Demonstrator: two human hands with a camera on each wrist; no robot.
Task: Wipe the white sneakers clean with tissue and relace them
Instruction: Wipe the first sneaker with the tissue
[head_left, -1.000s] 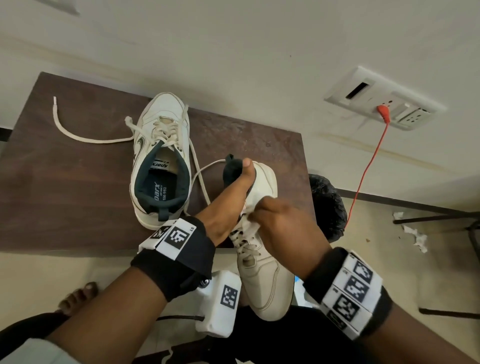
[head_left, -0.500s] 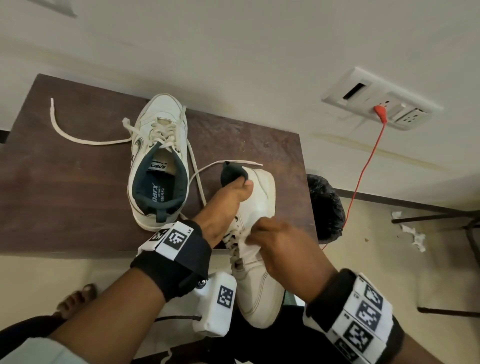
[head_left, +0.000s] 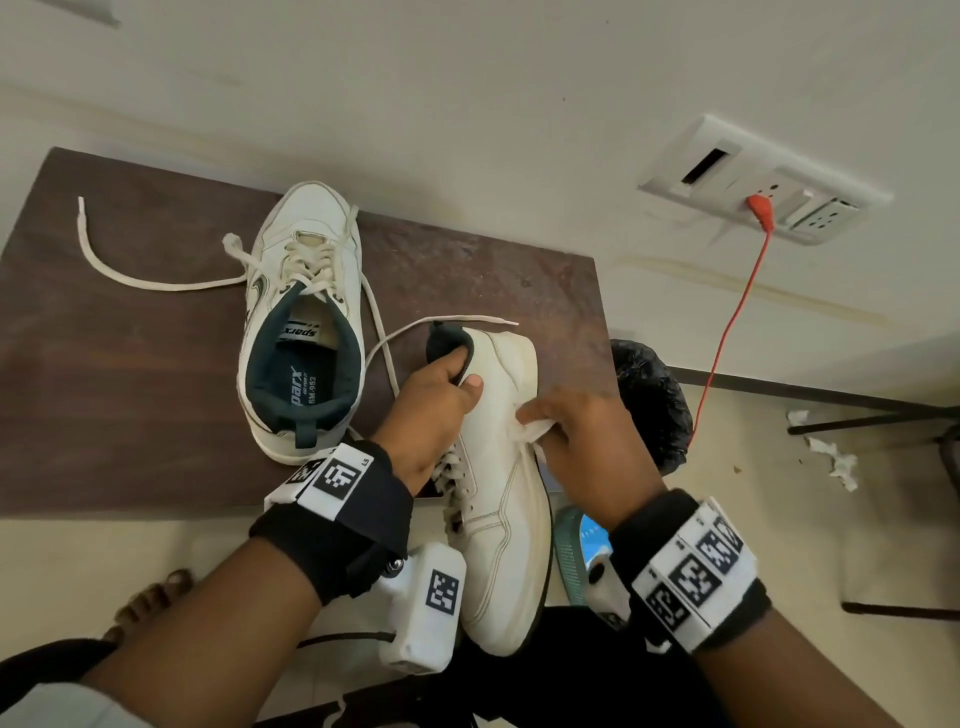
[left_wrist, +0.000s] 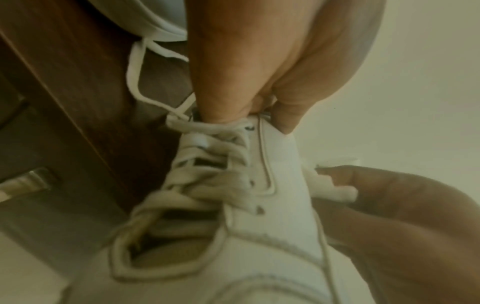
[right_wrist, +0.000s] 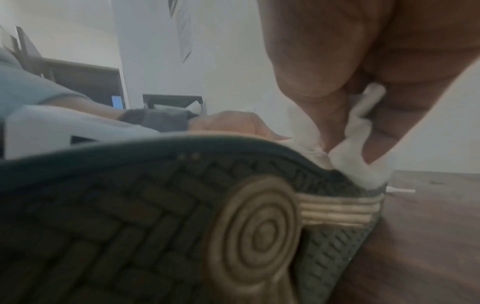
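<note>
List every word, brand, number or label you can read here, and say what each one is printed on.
"sparx": tongue label of the sneaker on the table.
"parx" (first letter hidden) and "SM-952": that sneaker's insole.
"LS": left wristband tag.
Square coded markers on both wristbands and camera boxes: patterns, no words.
Wrist views: nothing readable.

Left sneaker (head_left: 304, 317) on table (head_left: 130, 364)

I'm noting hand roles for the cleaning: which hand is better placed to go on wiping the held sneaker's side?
Right: the right hand pinches the tissue against the held sneaker; the left hand grips its collar.
</note>
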